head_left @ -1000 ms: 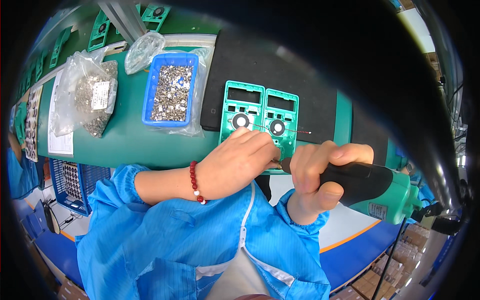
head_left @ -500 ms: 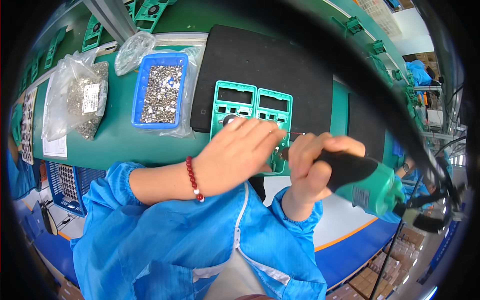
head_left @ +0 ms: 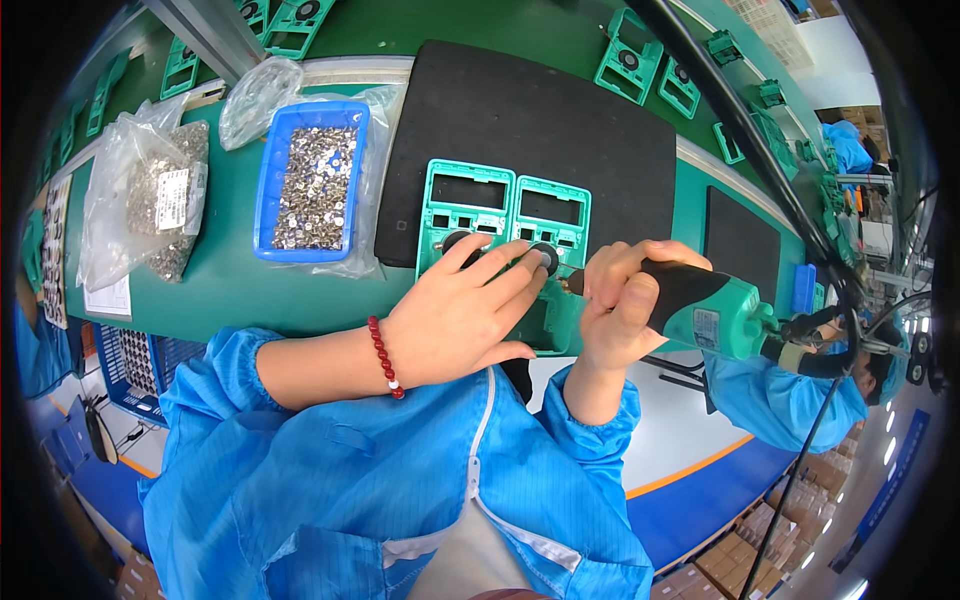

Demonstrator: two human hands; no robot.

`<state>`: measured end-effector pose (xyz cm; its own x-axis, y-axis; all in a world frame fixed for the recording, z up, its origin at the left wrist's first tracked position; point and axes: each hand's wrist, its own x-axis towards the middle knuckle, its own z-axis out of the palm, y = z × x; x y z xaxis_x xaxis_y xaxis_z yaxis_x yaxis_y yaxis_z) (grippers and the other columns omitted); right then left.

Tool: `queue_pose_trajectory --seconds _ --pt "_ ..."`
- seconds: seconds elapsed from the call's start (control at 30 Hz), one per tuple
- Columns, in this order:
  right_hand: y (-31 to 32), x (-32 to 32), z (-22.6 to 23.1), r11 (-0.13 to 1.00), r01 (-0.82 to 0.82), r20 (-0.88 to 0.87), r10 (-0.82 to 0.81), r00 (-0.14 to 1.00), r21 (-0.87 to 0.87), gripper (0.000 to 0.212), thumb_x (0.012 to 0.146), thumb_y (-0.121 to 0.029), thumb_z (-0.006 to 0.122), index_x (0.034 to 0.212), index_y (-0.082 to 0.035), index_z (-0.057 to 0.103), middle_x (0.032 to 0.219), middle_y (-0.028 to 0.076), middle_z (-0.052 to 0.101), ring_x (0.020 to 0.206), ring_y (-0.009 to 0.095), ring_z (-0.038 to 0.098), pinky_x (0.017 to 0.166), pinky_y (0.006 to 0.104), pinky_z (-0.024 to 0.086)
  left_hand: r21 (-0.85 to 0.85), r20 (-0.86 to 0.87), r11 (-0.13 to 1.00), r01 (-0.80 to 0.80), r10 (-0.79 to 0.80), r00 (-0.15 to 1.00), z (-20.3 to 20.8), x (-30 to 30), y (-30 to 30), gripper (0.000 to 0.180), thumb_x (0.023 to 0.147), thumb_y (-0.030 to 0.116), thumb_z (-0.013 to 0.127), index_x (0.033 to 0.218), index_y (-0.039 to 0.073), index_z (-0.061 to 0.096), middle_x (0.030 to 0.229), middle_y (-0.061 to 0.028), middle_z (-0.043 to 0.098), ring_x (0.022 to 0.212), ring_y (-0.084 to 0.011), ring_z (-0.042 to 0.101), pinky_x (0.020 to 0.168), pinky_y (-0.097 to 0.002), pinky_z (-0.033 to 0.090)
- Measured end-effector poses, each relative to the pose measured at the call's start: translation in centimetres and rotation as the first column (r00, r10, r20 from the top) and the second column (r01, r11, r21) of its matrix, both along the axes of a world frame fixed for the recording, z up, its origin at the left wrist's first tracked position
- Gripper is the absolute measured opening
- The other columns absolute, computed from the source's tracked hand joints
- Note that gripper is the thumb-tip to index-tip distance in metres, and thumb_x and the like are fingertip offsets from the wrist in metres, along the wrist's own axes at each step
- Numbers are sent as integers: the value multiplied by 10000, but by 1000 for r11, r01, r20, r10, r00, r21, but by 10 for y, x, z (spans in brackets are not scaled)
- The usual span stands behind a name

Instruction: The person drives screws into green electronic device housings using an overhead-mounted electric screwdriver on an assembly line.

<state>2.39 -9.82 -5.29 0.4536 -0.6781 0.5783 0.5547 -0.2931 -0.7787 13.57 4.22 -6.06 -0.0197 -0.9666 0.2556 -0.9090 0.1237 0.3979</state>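
Observation:
Two green plastic housings (head_left: 468,189) stand side by side on a black mat (head_left: 520,110), each with a rectangular window. My left hand (head_left: 455,315) lies over their lower halves with its fingers stretched out. Its fingertips rest at a round black part (head_left: 543,258) in the right housing; another round black part (head_left: 462,246) shows partly under the fingers in the left one. My right hand (head_left: 622,305) is wrapped round a green and black electric screwdriver (head_left: 712,310), held nearly level. The screwdriver's tip points left at the right housing, close to my left fingertips; whether it touches a screw cannot be seen.
Left of the mat stands a blue tray (head_left: 262,205) of small metal screws, beside a clear bag (head_left: 155,195) of more. Further green housings (head_left: 628,60) lie along the far strip. A black cable (head_left: 745,120) crosses the right side, where another person's blue sleeve (head_left: 775,400) shows.
My left hand has drawn back slightly, uncovering the round black part in the right housing. The screwdriver has shifted a little left and up. The overhead cable has swung right.

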Motion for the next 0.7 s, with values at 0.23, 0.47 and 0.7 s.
queue_pose_trajectory --seconds 0.23,0.47,0.7 --pt "-3 1 -4 1000 -23 -9 24 1000 14 359 912 -130 707 1137 6 461 607 42 516 474 118 484 441 245 407 9 -2 1000 -3 3 1000 -2 -1 1 713 794 499 715 1303 16 587 1356 -101 563 1308 -252 478 1071 -448 352" --pt "-8 2 -5 990 -118 -8 118 993 74 332 887 -84 720 1081 4 465 660 65 527 485 120 470 450 258 405 11 1 1000 -10 10 1000 -2 -2 1 721 793 498 714 1314 20 576 1352 -105 563 1306 -253 478 1061 -441 363" --pt "-1 4 -5 990 -51 12 50 999 132 342 872 -41 716 1115 11 480 692 67 543 518 126 500 468 259 420 -20 18 1000 -4 4 1000 -2 0 1 700 804 483 712 1306 14 579 1349 -120 562 1294 -262 484 1059 -440 365"
